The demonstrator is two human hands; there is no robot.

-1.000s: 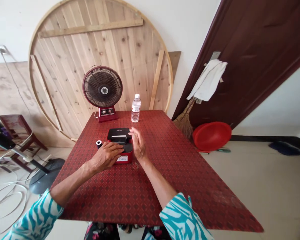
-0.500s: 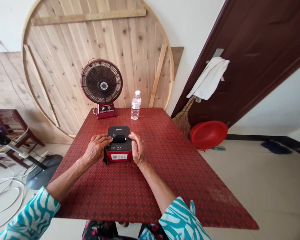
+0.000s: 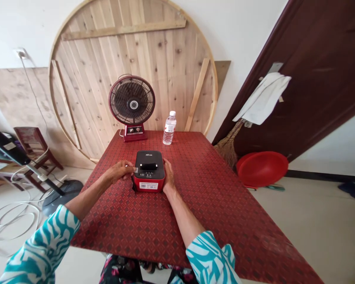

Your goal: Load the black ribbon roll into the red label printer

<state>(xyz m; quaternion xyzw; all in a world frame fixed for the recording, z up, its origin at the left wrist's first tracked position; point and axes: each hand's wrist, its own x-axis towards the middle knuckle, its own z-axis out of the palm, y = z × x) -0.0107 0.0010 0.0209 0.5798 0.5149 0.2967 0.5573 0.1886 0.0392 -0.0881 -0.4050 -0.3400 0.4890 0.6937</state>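
Sitting on a red patterned table [image 3: 180,221] is a small red printer-looking box [image 3: 149,184] with a black lid, a raised dark bit across the middle of that lid, and a white label on the side facing the person, so I'll use the box as the landmark. The left hand [image 3: 120,172] is at the lid's left edge with its fingers bunched together. A little pale-grey patch [image 3: 136,170] shows right by those fingertips, but honestly I can't tell if they're pinching it or if it's just part of the lid. The right hand [image 3: 169,176] lies along the box's right side, loosely cupped with the fingers stretched out, not clenched around anything. A dark strip [image 3: 133,184] pokes out at the box's near left corner.

Beyond the box and a bit left stands a dark red fan [image 3: 132,104]; beyond it and slightly right there's a clear bottle [image 3: 169,129] with a white cap, upright. Further back, a big round wooden panel [image 3: 168,59] is up against the wall. Well off to the box's right are a broom [image 3: 228,146], a red basin [image 3: 263,169] and a white towel [image 3: 263,97] hanging on a dark door [image 3: 316,75]. Way over to its left: a wooden chair [image 3: 37,148] and loops of white cable [image 3: 16,225] on the floor.
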